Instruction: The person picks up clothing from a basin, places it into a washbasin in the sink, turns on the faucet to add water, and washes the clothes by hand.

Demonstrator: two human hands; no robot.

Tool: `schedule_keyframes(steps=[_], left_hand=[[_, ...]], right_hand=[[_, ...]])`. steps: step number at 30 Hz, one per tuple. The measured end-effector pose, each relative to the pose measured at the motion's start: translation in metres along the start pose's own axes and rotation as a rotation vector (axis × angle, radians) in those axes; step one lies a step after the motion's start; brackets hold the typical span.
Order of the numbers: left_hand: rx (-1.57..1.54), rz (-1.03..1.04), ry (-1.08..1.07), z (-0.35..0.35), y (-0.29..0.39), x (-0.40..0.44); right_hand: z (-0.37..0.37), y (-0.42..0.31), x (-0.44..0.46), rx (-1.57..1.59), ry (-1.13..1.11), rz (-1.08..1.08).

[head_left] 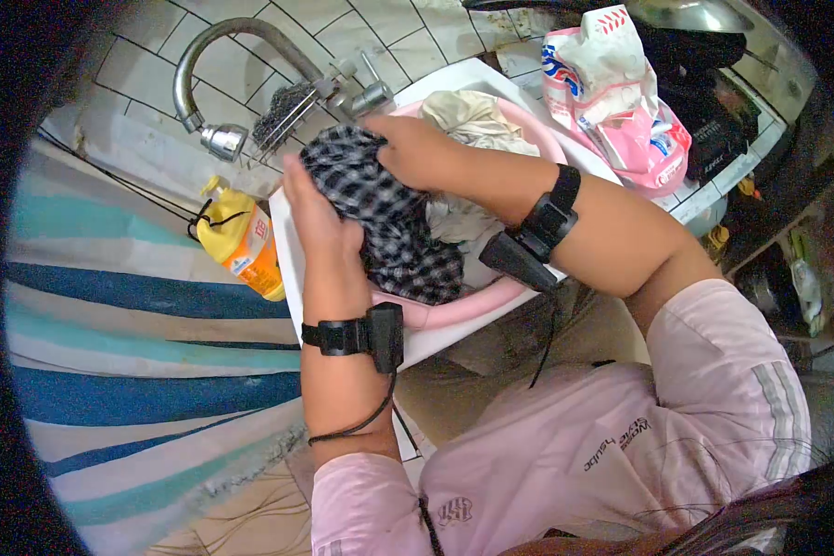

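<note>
A black and white checked cloth point(398, 222) is bunched between my two hands above a pink basin point(426, 313). The basin sits in a white sink point(290, 255). My left hand point(320, 208) presses against the cloth's left side, its fingers partly hidden. My right hand point(408, 153) grips the cloth's upper right part with bent fingers. The lower end of the cloth hangs into the basin. Pale, crumpled cloth point(477, 120) lies in the basin, partly behind my right forearm.
A curved metal faucet point(222, 139) and a wire rack point(292, 116) stand behind the sink. A yellow bottle point(241, 236) is at the left, beside a striped curtain point(157, 371). Pink and white detergent bags point(612, 102) stand on the tiled counter at the right.
</note>
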State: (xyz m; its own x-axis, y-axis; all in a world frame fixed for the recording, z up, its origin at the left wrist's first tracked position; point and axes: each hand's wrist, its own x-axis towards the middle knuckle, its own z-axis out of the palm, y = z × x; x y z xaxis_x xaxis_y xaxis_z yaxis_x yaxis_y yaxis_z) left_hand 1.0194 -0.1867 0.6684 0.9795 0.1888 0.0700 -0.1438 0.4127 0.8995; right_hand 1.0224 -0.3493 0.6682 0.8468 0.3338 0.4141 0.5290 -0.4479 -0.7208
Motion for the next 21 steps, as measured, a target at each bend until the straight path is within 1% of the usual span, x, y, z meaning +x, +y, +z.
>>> schedule_keyframes(steps=[1, 2, 4, 6, 7, 8, 10, 11, 12, 14, 15, 16, 18, 19, 21], left_hand=[[0.012, -0.075, -0.062, 0.015, 0.003, -0.014], [0.085, -0.062, -0.146, 0.026, 0.003, -0.026], [0.139, -0.007, -0.133, 0.042, 0.003, -0.041], [0.107, -0.018, -0.138, 0.026, -0.001, -0.028], [0.074, -0.027, -0.139, 0.023, -0.001, -0.026], [0.074, -0.027, -0.134, 0.02, -0.002, -0.025], [0.122, -0.085, 0.007, 0.027, 0.0, -0.032], [0.095, -0.108, 0.034, 0.032, -0.001, -0.036], [0.095, -0.111, 0.035, 0.034, -0.001, -0.037], [0.089, -0.115, -0.114, 0.038, -0.003, -0.037], [0.112, -0.064, -0.159, 0.04, -0.004, -0.037], [0.111, -0.063, -0.16, 0.04, -0.005, -0.037], [0.319, 0.056, -0.253, 0.039, -0.005, -0.037], [0.321, 0.055, -0.255, 0.038, -0.004, -0.037], [0.142, -0.049, -0.166, 0.034, -0.002, -0.035]], right_hand=[[0.001, 0.001, 0.001, 0.066, 0.114, -0.037], [0.002, 0.003, 0.003, 0.13, 0.228, -0.075], [0.0, -0.001, 0.002, 0.16, 0.222, -0.095], [0.0, -0.012, -0.007, 0.17, 0.192, -0.176], [-0.005, -0.031, -0.017, 0.124, 0.132, -0.18], [0.0, -0.029, -0.017, 0.127, 0.127, -0.18], [0.013, -0.028, -0.017, -0.004, 0.158, -0.341], [0.013, -0.024, -0.012, 0.059, 0.154, -0.265], [0.008, -0.024, -0.01, 0.059, 0.152, -0.263], [-0.005, -0.021, -0.006, 0.031, 0.15, -0.087], [0.004, -0.004, 0.003, -0.035, 0.259, -0.147], [0.003, 0.002, 0.007, -0.036, 0.259, -0.149], [0.0, 0.01, 0.011, 0.0, 0.191, -0.092], [0.0, 0.01, 0.011, -0.012, 0.178, -0.085], [0.005, 0.001, 0.005, 0.024, 0.174, -0.119]])
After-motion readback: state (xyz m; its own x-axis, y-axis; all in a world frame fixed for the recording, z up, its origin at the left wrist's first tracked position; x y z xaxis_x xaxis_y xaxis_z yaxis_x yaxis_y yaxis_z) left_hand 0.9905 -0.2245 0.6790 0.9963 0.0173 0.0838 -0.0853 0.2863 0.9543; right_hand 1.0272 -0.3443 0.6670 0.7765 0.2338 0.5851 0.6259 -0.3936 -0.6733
